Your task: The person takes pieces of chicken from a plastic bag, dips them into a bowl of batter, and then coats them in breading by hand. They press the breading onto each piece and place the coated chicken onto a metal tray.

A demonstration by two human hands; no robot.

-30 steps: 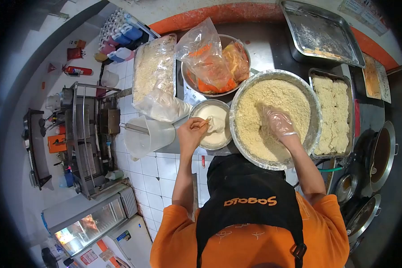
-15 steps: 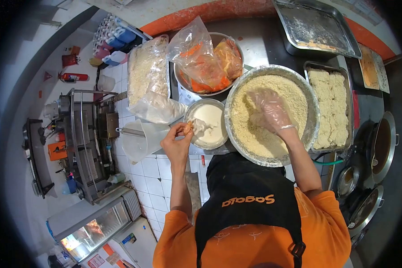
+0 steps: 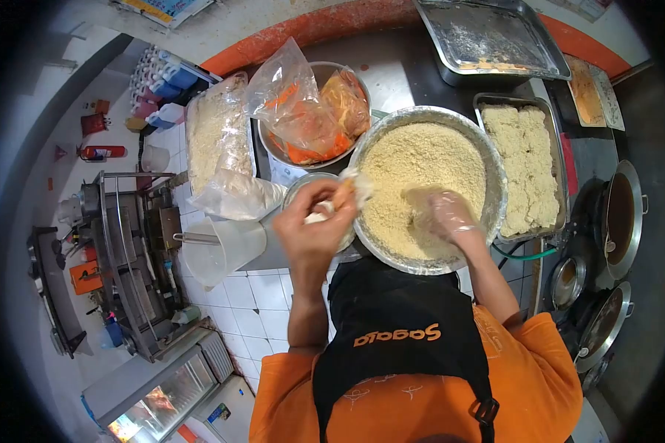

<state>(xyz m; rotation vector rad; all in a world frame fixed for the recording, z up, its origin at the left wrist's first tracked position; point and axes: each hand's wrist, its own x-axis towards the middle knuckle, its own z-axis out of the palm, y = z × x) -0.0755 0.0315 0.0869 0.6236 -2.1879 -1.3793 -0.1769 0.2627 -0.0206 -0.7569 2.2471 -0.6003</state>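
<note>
My bare left hand (image 3: 316,221) is closed, pinching a batter-coated piece of food (image 3: 357,184) by its orange-brown end. White batter clings to the far end, over the left rim of a large metal bowl (image 3: 495,159). Partly hidden under that hand is the smaller bowl of white batter (image 3: 310,179). My right hand (image 3: 449,215), in a clear plastic glove, reaches into the pale yellow breadcrumbs (image 3: 436,159) in the large bowl. Its fingers are low in the crumbs and blurred, so their pose is hard to make out.
Right of the bowl, a tray (image 3: 569,188) holds crumb-coated pieces. Bagged orange-coated food (image 3: 314,125) sits in a bowl behind. At left are a crumb-filled tray (image 3: 218,133), a plastic bag (image 3: 240,193) and a plastic jug (image 3: 225,247). Wide pans (image 3: 622,221) stand far right.
My left hand has lifted the coated piece out of the batter and moved it right, to the large bowl's rim. My right hand has shifted lower in the crumbs. The view has shifted slightly.
</note>
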